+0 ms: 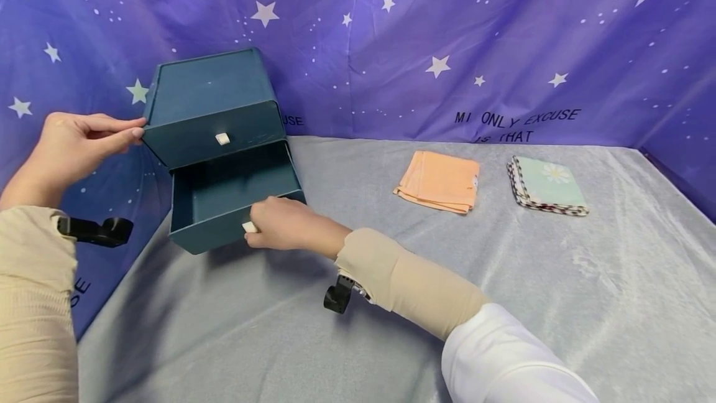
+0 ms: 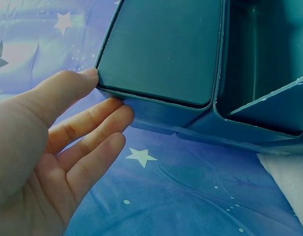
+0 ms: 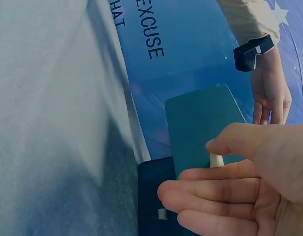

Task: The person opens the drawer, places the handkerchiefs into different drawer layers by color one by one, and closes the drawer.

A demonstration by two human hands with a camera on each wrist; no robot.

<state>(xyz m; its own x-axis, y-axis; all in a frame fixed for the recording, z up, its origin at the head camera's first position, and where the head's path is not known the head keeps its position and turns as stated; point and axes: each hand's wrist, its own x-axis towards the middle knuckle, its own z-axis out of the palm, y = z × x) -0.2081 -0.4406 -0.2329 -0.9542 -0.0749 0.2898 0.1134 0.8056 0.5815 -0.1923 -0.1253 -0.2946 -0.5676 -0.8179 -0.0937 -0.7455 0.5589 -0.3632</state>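
starry cloth [image 1: 358, 48] behind; at ten o'clock, left fingers [image 1: 117, 124] pinch a drawer box [image 1: 209, 83], right fingers [image 3: 205, 191] apparently its lower pull [image 1: 248, 227].

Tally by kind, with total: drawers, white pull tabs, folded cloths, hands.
Drawers: 2 (upper drawer shut, lower drawer pulled open)
White pull tabs: 2 (upper tab, lower tab)
Folded cloths: 2 (orange cloth, mint flower-print cloth)
Hands: 2 (left hand, right hand)
Total: 8

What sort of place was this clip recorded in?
Probably a staged recording corner, though the wider room is unseen: a purple star-print cloth hangs behind, grey plush fabric lies spread below, and black cameras sit at both wrists.
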